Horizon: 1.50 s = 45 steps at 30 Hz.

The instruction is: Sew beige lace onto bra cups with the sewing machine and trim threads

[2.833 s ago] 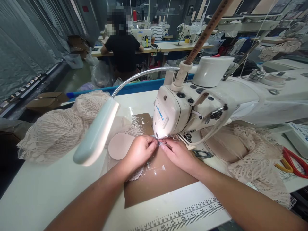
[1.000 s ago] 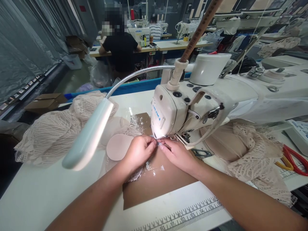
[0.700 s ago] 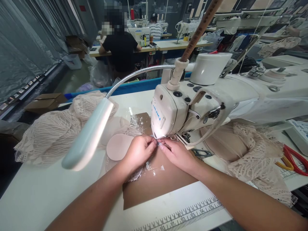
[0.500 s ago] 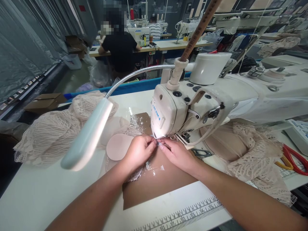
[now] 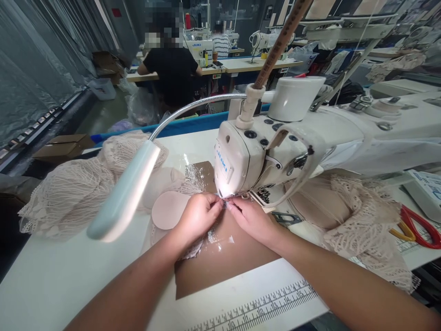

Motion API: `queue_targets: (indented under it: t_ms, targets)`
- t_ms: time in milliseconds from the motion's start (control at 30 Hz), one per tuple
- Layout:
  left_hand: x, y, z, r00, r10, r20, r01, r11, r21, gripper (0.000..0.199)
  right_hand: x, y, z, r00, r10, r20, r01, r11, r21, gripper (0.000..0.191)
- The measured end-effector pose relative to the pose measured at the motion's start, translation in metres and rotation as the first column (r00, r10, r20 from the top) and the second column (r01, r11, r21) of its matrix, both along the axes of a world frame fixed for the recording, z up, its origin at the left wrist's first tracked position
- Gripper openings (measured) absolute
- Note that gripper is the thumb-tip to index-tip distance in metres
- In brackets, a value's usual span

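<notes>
One pretty full white bench (image 5: 51, 276) is stretched out under and around both hands. Just beyond them and off to their right, a big white JUKI sewing machine (image 5: 241, 156) is planted, its head hanging right over the fingertips. Well to the left of the hands, a lace heap (image 5: 69, 197) is piled up, and a smaller lace bundle (image 5: 358, 234), with a smooth beige cup tucked against it, is bunched to their right. Under and in front of the hands, a shiny brown sheet (image 5: 234, 262) is laid flat, with a printed ruler scale (image 5: 262, 312) seen nearer the wearer. A pale green lamp (image 5: 124, 193) is hung tilted to the left on a bendy metal neck. Red and yellow handles (image 5: 408, 216) are parked far right, past the lace. The left hand (image 5: 201, 214) and right hand (image 5: 250, 216) are brought nearly together, fingertips pinched. Right beside the left wrist, a round beige pad (image 5: 168, 210) is set down. Tiniest of all, a small greyish piece (image 5: 224, 203) is gripped between both sets of fingertips, below the machine head; its details can't be made out.
</notes>
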State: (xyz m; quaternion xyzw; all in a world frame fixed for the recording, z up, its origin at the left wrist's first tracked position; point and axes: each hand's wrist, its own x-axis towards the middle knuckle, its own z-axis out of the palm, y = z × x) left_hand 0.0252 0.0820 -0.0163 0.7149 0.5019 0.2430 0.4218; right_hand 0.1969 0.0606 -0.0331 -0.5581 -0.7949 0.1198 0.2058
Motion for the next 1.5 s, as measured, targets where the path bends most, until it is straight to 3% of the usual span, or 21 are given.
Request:
queue_targets:
  t_ms: [267,500,967,1500]
  targets:
    - [0.001,0.001,0.0,1.0,0.006,-0.008,-0.006,1.0,0.005,0.033,-0.002,0.005,-0.008,0.998,-0.019,0.053,0.014,0.996,0.088,0.031]
    - [0.001,0.001,0.002,1.0,0.003,-0.004,-0.003,1.0,-0.005,0.032,-0.008,0.008,0.0,0.971,0.015,0.239,-0.028,0.998,0.051,0.032]
    - [-0.003,-0.001,-0.004,0.996,-0.006,0.094,0.007,1.0,-0.018,0.027,0.015,0.001,0.021,0.954,-0.117,0.277,0.075,0.985,0.155,0.027]
    - [-0.009,0.002,-0.005,0.999,-0.045,-0.027,0.047,0.995,0.088,0.036,0.033,0.017,0.019,0.933,-0.202,0.298,0.165,0.975,0.146,0.025]
